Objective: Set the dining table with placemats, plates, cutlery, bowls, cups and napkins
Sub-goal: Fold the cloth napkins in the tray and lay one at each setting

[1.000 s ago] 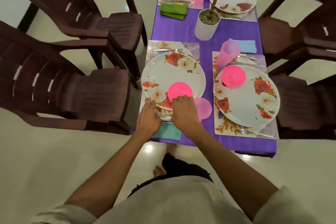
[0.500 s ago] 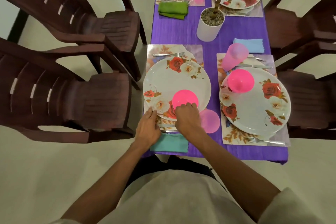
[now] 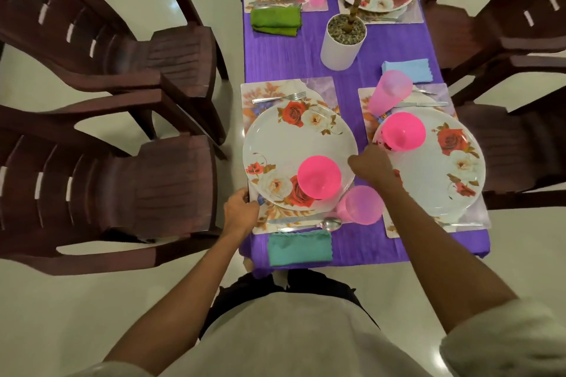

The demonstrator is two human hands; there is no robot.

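Seen from above, the table is nearly set. In the middle of the frame, the near-left setting is complete as far as I can see: a floral placemat holds a rose-patterned plate with a bright pink bowl on its lower right part. A fork lies above the plate; a knife and spoon lie below it. A pale pink cup stands just right of the spoon, and a teal napkin lies at the table's near edge.

My left hand curls on the placemat's lower left corner, touching its edge. My right hand is curled at the left rim of the right plate; I cannot tell whether it grips the rim.

The right setting also has a pink bowl, cup and blue napkin. At the top of the frame, two further settings are partly hidden behind a potted plant. A green napkin lies there.

I judge only small straightening is left.
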